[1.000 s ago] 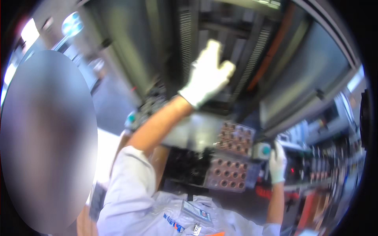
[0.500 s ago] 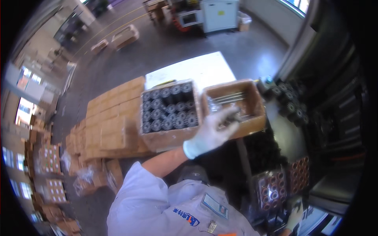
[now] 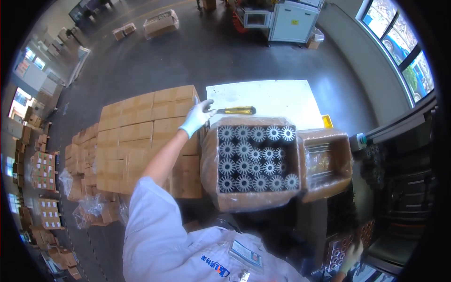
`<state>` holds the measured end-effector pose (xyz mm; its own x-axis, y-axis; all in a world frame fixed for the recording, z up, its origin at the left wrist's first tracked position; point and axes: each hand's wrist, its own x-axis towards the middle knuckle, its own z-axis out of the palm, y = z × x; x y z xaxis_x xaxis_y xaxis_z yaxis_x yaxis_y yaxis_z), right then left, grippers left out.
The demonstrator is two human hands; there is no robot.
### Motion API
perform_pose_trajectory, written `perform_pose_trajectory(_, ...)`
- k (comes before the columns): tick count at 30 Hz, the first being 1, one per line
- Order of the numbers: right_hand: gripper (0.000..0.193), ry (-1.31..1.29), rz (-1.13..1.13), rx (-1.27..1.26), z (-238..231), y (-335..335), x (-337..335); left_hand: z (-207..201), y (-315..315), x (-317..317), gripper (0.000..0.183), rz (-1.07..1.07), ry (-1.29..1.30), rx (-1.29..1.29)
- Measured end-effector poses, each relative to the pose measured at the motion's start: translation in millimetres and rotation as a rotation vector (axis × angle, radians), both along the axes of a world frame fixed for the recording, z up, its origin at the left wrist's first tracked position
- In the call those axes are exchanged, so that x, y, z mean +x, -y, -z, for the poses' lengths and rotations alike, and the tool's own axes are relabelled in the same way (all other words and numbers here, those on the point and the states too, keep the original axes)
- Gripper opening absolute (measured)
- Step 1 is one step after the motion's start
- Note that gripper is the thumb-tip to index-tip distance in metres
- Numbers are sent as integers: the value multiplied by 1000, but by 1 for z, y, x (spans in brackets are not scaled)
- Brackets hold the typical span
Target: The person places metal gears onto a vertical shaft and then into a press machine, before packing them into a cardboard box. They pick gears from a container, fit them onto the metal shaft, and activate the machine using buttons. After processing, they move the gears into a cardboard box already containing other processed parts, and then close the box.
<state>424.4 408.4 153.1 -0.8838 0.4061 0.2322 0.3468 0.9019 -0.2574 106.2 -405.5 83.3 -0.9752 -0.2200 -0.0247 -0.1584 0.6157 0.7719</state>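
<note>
My left hand (image 3: 198, 117), in a white glove, reaches out to the far edge of the stacked cartons. Its fingers are apart, with the tips close to one end of a yellow and black utility knife (image 3: 237, 110); whether they touch it I cannot tell. The knife lies on a white tabletop (image 3: 277, 91). Just right of this hand, a plastic-lined carton (image 3: 249, 201) holds rows of grey toothed metal cores (image 3: 244, 149). My gloved right hand (image 3: 352, 256) is low at the right, beside a tray of copper-ringed parts (image 3: 337, 251); its fingers are too indistinct to read.
Sealed brown cartons (image 3: 136, 136) are stacked at the left. A smaller plastic-lined carton (image 3: 350, 162) with metal rods adjoins the core carton. Dark machinery (image 3: 408, 197) stands at the right, and a white cabinet (image 3: 292, 23) at the back.
My left hand has left the smaller carton and swung left to the knife's end. The view has turned, so the cartons sit differently in it. My right hand stays low at the right.
</note>
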Motion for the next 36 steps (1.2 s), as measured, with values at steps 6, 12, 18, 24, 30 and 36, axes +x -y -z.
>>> perform_pose_trajectory(6, 34, 264, -282, -25, -70, 221, -87, 73, 1, -81, 59, 449, -52, -690)
perform_pose_trajectory(12, 32, 323, -401, -125, -87, 307, -108, 106, 24, -97, 37, 542, -111, -499)
perform_pose_trajectory(18, 38, 147, -760, -240, -84, 404, -166, 28, 63, -37, 29, 92, -75, 123)
perform_pose_trajectory(24, 78, -61, -1221, -145, -98, 562, -206, -102, 79, 118, 30, 223, 48, 518)
perform_pose_trajectory(30, 45, 823, -1723, -222, -66, 666, -162, -112, 65, 316, 28, 10, 25, 499)
perform_pose_trajectory(36, 36, 697, -1797, -316, -15, 722, -95, -62, 97, 422, 63, -303, 8, 590)
